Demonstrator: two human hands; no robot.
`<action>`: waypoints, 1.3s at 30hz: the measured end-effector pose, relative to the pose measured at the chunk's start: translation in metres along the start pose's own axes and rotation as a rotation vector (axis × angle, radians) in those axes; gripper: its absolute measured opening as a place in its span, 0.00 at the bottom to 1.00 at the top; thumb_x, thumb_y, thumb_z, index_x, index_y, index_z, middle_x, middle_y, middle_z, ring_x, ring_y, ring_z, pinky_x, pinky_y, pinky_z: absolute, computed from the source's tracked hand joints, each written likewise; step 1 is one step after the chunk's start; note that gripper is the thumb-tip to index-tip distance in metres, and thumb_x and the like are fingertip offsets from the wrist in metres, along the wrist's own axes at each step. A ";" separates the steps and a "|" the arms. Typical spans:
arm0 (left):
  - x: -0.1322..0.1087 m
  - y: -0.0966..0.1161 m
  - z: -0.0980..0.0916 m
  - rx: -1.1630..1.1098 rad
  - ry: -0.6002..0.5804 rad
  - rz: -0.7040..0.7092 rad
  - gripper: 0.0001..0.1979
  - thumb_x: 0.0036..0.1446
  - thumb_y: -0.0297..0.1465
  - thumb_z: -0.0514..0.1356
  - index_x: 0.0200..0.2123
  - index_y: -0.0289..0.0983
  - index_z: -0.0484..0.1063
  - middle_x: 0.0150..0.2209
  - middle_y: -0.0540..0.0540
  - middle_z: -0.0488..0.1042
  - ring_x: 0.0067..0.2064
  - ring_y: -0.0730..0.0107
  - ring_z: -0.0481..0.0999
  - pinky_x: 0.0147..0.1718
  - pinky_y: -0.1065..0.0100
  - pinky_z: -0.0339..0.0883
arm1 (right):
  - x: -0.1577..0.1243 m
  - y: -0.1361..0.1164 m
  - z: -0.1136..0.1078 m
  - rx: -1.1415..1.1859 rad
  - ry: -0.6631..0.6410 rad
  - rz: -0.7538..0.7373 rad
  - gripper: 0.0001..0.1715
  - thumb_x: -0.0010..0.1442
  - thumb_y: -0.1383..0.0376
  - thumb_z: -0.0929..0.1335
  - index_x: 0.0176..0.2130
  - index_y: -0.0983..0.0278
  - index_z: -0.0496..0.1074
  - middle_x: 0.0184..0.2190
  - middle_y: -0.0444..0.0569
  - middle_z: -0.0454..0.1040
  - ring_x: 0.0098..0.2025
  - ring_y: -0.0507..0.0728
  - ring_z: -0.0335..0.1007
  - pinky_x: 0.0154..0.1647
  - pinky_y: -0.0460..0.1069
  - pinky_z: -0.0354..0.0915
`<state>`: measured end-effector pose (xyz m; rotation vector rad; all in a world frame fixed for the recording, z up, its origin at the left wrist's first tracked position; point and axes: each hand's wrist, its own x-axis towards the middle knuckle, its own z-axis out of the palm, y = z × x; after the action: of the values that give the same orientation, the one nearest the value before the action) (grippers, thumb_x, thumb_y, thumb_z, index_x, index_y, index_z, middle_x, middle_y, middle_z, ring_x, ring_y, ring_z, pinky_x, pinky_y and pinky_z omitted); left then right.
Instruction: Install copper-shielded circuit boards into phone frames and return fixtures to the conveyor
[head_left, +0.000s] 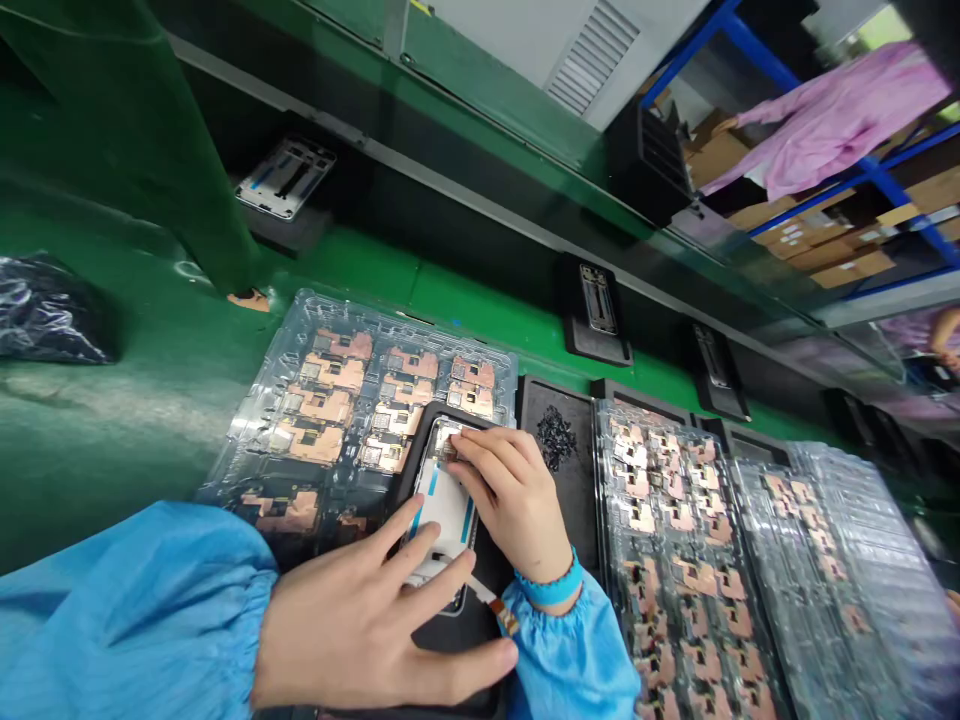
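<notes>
A phone frame (448,503) with a pale inner face and blue strips lies in a black foam holder (411,468). My left hand (367,625) rests across its lower part, fingers spread, thumb out to the right. At the frame's top end, my right hand (516,492) bends its fingers together over a small metallic part (445,440); whatever its fingertips hold is hidden. A flex cable (496,606) with a brown and gold end sticks out past the frame's lower right side, between my hands. Behind the holder is a clear plastic tray (255,410) of copper-coloured circuit boards (319,402).
A black tray (581,405) of small black pieces (556,438) stands right of my hands, beside more board trays (697,560). Along the dark conveyor sit other phone frames (288,178). A black plastic bag (52,310) lies left. Across the line is a person in a pink sleeve (847,110).
</notes>
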<state>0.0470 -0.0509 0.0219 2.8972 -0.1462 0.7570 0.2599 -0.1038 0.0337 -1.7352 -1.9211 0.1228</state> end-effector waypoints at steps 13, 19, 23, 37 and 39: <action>0.001 -0.001 -0.005 -0.083 -0.047 -0.052 0.24 0.69 0.39 0.58 0.66 0.55 0.62 0.57 0.44 0.77 0.51 0.50 0.80 0.58 0.41 0.67 | 0.002 -0.003 0.002 -0.092 -0.159 0.066 0.13 0.74 0.65 0.66 0.56 0.62 0.74 0.50 0.54 0.78 0.50 0.65 0.69 0.51 0.63 0.68; 0.001 -0.001 -0.003 -0.085 -0.040 -0.061 0.24 0.69 0.39 0.58 0.66 0.56 0.62 0.56 0.47 0.77 0.50 0.52 0.80 0.58 0.42 0.68 | 0.004 -0.007 0.005 -0.156 -0.174 0.081 0.12 0.72 0.69 0.68 0.54 0.67 0.73 0.49 0.55 0.78 0.48 0.66 0.68 0.49 0.63 0.66; 0.001 0.000 -0.001 -0.081 -0.040 -0.060 0.24 0.70 0.38 0.57 0.67 0.55 0.62 0.56 0.47 0.77 0.51 0.51 0.80 0.58 0.41 0.69 | 0.005 -0.013 0.006 -0.201 -0.204 0.084 0.11 0.74 0.71 0.65 0.53 0.66 0.72 0.49 0.54 0.77 0.47 0.65 0.67 0.47 0.61 0.65; 0.001 -0.014 0.004 0.051 0.049 -0.117 0.18 0.70 0.42 0.56 0.58 0.46 0.75 0.51 0.46 0.81 0.52 0.57 0.77 0.57 0.56 0.63 | -0.005 -0.018 -0.004 -0.250 -0.221 0.113 0.30 0.60 0.81 0.68 0.59 0.65 0.71 0.48 0.56 0.70 0.47 0.64 0.66 0.47 0.58 0.67; 0.000 -0.020 0.012 0.106 0.090 -0.145 0.22 0.66 0.51 0.57 0.54 0.46 0.79 0.52 0.45 0.81 0.54 0.52 0.76 0.59 0.51 0.58 | -0.008 -0.012 -0.002 -0.209 -0.189 0.132 0.32 0.58 0.83 0.66 0.57 0.62 0.72 0.47 0.54 0.69 0.47 0.63 0.66 0.47 0.57 0.68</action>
<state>0.0555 -0.0336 0.0097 2.9246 0.1160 0.8914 0.2502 -0.1140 0.0381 -2.0548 -2.0110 0.1429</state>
